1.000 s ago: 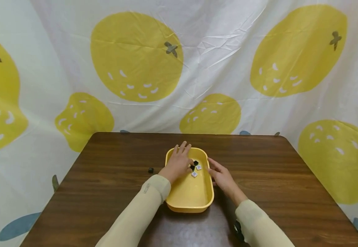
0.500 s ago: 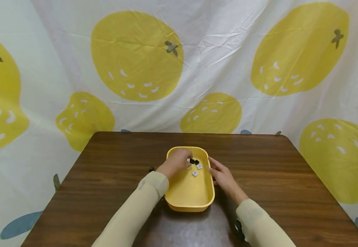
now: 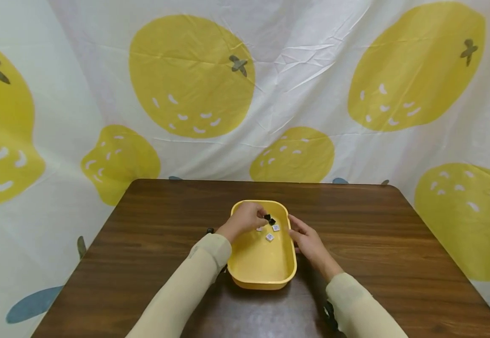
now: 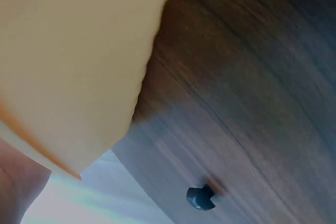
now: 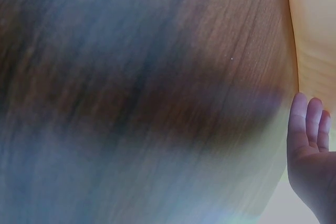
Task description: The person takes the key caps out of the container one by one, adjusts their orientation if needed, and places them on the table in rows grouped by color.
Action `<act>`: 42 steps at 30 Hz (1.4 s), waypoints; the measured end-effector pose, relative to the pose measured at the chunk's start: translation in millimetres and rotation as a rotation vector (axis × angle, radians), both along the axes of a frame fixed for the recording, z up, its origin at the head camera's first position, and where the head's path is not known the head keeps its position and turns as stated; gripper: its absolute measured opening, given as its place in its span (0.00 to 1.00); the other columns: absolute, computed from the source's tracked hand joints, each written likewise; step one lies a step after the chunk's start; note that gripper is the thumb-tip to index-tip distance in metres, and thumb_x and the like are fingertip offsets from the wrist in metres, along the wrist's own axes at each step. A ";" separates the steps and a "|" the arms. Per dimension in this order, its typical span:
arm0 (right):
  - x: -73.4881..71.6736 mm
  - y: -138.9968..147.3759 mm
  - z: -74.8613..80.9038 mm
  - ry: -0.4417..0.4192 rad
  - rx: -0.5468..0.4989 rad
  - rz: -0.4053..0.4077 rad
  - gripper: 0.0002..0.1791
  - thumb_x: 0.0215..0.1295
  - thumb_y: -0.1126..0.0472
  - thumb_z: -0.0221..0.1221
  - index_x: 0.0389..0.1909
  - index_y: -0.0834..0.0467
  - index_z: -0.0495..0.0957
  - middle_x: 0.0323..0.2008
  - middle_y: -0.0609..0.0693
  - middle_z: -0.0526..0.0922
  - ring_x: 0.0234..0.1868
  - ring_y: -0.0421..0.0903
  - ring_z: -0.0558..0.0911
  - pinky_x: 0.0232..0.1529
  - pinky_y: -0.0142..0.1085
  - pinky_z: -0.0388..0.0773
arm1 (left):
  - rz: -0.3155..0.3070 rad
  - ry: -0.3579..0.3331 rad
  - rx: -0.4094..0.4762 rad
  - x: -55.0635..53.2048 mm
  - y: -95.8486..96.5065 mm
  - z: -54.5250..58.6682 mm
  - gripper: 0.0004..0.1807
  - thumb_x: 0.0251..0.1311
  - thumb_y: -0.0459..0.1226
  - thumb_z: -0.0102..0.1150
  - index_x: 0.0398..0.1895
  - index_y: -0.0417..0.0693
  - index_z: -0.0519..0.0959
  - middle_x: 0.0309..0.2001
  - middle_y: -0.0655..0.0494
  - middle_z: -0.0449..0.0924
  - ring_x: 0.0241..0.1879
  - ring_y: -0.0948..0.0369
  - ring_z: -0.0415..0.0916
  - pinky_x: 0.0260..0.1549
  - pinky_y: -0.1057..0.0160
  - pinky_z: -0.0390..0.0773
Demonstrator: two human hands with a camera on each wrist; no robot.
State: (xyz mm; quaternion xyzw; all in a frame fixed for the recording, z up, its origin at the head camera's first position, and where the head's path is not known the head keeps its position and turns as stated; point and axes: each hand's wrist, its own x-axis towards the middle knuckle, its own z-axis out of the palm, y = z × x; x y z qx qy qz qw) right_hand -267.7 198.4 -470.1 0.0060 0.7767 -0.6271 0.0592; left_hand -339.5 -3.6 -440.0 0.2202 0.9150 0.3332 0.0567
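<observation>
A yellow rectangular tray (image 3: 263,272) stands on the dark wood table. My left hand (image 3: 245,218) reaches over its left rim, thumb and fingertips pinching a small black block (image 3: 267,217) near the far end. Another black block (image 3: 272,222) lies right beside it. Several small white blocks with printed faces, such as this white block (image 3: 269,237), lie on the tray floor; the left hand partly covers one. My right hand (image 3: 311,243) rests against the tray's right wall with straight fingers (image 5: 298,119).
A loose black piece (image 4: 200,198) sits on the table left of the tray, partly hidden by the left wrist in the head view. Behind the table (image 3: 376,225) hangs a white cloth (image 3: 295,98) printed with yellow fruit.
My left hand has gone from spread fingers to a pinch inside the tray. One black block has shifted toward the far end, and a white block shows beneath the hand. The right hand stays put.
</observation>
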 end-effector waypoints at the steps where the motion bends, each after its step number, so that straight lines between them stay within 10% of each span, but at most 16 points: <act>1: 0.1 -0.2 0.5 0.000 0.000 -0.002 0.29 0.75 0.65 0.49 0.76 0.56 0.59 0.54 0.67 0.75 0.48 0.54 0.81 0.39 0.41 0.83 | 0.008 -0.019 0.034 0.4 -0.5 0.6 0.08 0.59 0.34 0.68 0.41 0.41 0.85 0.36 0.52 0.85 0.34 0.59 0.82 0.34 0.65 0.80; 12: 0.2 -1.6 0.0 0.003 0.001 0.003 0.29 0.75 0.65 0.49 0.76 0.57 0.59 0.53 0.68 0.75 0.47 0.54 0.82 0.38 0.41 0.83 | 0.125 -0.181 0.376 0.2 -10.8 1.7 0.07 0.53 0.27 0.71 0.35 0.38 0.83 0.28 0.51 0.83 0.27 0.53 0.84 0.31 0.52 0.84; 24: -0.4 -1.7 -2.4 -0.001 -0.010 -0.004 0.29 0.75 0.65 0.49 0.76 0.56 0.59 0.53 0.67 0.75 0.45 0.52 0.82 0.38 0.40 0.83 | 0.133 -0.115 0.346 3.7 -16.1 4.4 0.11 0.53 0.27 0.71 0.39 0.43 0.81 0.32 0.53 0.80 0.29 0.59 0.77 0.26 0.65 0.78; 32: 1.0 -3.4 -1.3 -0.007 -0.009 -0.002 0.29 0.75 0.65 0.48 0.76 0.56 0.59 0.55 0.67 0.75 0.45 0.51 0.82 0.37 0.40 0.83 | 0.116 -0.149 0.372 5.6 -20.3 3.7 0.11 0.60 0.27 0.64 0.45 0.43 0.82 0.32 0.51 0.81 0.31 0.44 0.83 0.31 0.46 0.82; 42: 3.3 -1.7 3.9 -0.004 -0.014 0.008 0.30 0.75 0.64 0.49 0.76 0.58 0.57 0.56 0.68 0.73 0.49 0.55 0.81 0.41 0.42 0.82 | 0.152 -0.066 0.444 -4.4 -36.7 11.6 0.09 0.66 0.37 0.63 0.45 0.43 0.83 0.40 0.39 0.83 0.32 0.44 0.83 0.35 0.46 0.82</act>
